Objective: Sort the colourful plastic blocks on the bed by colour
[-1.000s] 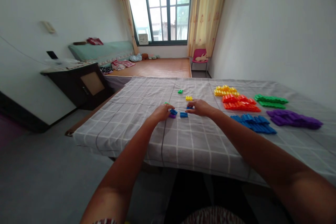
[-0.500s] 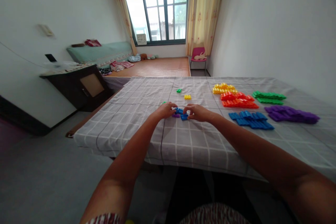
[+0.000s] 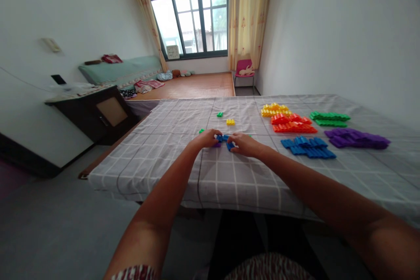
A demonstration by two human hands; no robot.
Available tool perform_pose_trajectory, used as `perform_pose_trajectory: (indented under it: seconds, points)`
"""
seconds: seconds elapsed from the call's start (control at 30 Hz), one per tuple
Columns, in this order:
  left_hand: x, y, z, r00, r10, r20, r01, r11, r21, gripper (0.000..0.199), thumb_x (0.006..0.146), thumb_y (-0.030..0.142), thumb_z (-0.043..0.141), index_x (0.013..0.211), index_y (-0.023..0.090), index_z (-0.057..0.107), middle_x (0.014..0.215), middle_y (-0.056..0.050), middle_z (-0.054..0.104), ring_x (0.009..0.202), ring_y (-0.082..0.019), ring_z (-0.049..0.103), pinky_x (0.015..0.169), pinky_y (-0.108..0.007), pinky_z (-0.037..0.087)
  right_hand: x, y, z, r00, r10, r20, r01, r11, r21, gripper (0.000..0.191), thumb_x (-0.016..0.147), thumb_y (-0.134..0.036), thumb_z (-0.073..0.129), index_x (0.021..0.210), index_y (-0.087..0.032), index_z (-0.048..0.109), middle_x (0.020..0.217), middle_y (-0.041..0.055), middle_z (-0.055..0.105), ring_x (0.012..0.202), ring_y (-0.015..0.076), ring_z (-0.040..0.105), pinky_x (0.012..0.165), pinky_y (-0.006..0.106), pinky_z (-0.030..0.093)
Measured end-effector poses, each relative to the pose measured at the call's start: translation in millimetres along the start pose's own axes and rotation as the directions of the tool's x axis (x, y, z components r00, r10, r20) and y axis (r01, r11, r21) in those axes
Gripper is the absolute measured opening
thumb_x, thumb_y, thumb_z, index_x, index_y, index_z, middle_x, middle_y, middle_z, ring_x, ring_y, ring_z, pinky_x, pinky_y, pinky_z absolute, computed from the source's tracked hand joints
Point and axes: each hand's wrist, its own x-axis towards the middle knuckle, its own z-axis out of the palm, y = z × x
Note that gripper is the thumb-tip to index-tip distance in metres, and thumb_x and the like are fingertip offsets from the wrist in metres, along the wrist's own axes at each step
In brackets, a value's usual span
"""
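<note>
My left hand (image 3: pixel 210 138) is closed, its fingertips on the left end of some blue plastic blocks (image 3: pixel 225 138) on the checked cloth. My right hand (image 3: pixel 243 144) grips a blue block (image 3: pixel 230 145) at the right end of the same group. Whether the blue blocks are joined I cannot tell. A purple block (image 3: pixel 217 145) lies just below my left fingertips. Small green blocks (image 3: pixel 201 131) show beside my left hand, and a bit of green peeks out behind my right hand. Farther back are a yellow block (image 3: pixel 230 122) and a green block (image 3: pixel 219 114).
On the right of the table (image 3: pixel 157 148) lie stacked rows of yellow blocks (image 3: pixel 275 110), orange blocks (image 3: pixel 293 124), green blocks (image 3: pixel 330 118), blue blocks (image 3: pixel 308 147) and purple blocks (image 3: pixel 357 138). Behind stand a bed (image 3: pixel 197 85), a pink chair (image 3: pixel 244 68) and a dark cabinet (image 3: pixel 98 111).
My right fingers have closed in on the blue block at the right, which now sits more tilted. The left hand stays at the left end. The whole view has shifted slightly.
</note>
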Motion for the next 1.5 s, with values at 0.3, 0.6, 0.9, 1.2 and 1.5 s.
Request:
perform_pose_trajectory:
  seconds: [0.3, 0.6, 0.9, 1.2, 1.5]
  points:
    - [29.1, -9.8, 12.2, 0.985, -0.055, -0.165, 0.065, 0.996, 0.057, 0.048, 0.074, 0.002, 0.047, 0.111, 0.02, 0.07, 0.115, -0.003, 0.07, 0.107, -0.016, 0.061, 0.097, -0.025, 0.045, -17.3, 6.8, 4.6, 1.0, -0.029, 0.007, 0.028, 0.997, 0.075, 0.043, 0.069, 0.002, 0.052, 0.106, -0.017, 0.063, 0.11, 0.0104, 0.063, 0.101, 0.0202, 0.059, 0.085, 0.027, 0.043]
    - [34.8, 10.2, 5.1, 0.992, 0.125, 0.023, -0.125, 0.992, -0.031, 0.048, 0.073, 0.004, 0.046, 0.113, 0.017, 0.07, 0.108, -0.004, 0.072, 0.097, -0.016, 0.065, 0.09, -0.024, 0.048, -29.5, 8.2, -4.4, 0.999, -0.007, 0.036, 0.003, 0.995, 0.097, 0.027, 0.075, -0.01, 0.062, 0.101, -0.014, 0.063, 0.104, 0.0105, 0.064, 0.086, 0.0176, 0.061, 0.077, 0.026, 0.044]
    - [24.6, 13.8, -3.4, 0.969, 0.223, 0.107, -0.221, 0.975, -0.03, 0.058, 0.066, 0.024, 0.072, 0.123, 0.019, 0.062, 0.125, -0.009, 0.063, 0.104, -0.02, 0.062, 0.091, -0.028, 0.048, -37.5, 10.2, -9.1, 0.999, 0.022, 0.042, -0.029, 0.984, 0.176, 0.022, 0.072, -0.016, 0.07, 0.092, -0.018, 0.063, 0.086, 0.0029, 0.067, 0.073, 0.0151, 0.062, 0.066, 0.023, 0.042]
    - [32.2, 25.0, 5.9, 0.95, 0.264, 0.167, -0.271, 0.963, 0.016, 0.048, 0.068, 0.025, 0.07, 0.116, 0.021, 0.067, 0.112, -0.005, 0.069, 0.099, -0.02, 0.063, 0.092, -0.03, 0.046, -63.4, 21.2, -15.8, 0.996, 0.082, 0.046, -0.09, 0.974, 0.209, 0.024, 0.071, -0.02, 0.072, 0.095, -0.018, 0.066, 0.081, 0.0018, 0.068, 0.072, 0.0147, 0.063, 0.063, 0.022, 0.042]
    - [27.6, 34.5, -4.4, 0.978, 0.171, 0.118, -0.177, 0.983, 0.045, 0.046, 0.067, 0.029, 0.07, 0.111, 0.019, 0.067, 0.106, -0.007, 0.067, 0.087, -0.019, 0.063, 0.082, -0.031, 0.05, -110.8, 37.0, -25.8, 0.995, 0.102, -0.023, -0.089, 0.94, 0.331, 0.025, 0.072, -0.019, 0.07, 0.097, -0.02, 0.068, 0.082, 0.0012, 0.069, 0.072, 0.014, 0.064, 0.062, 0.022, 0.043]
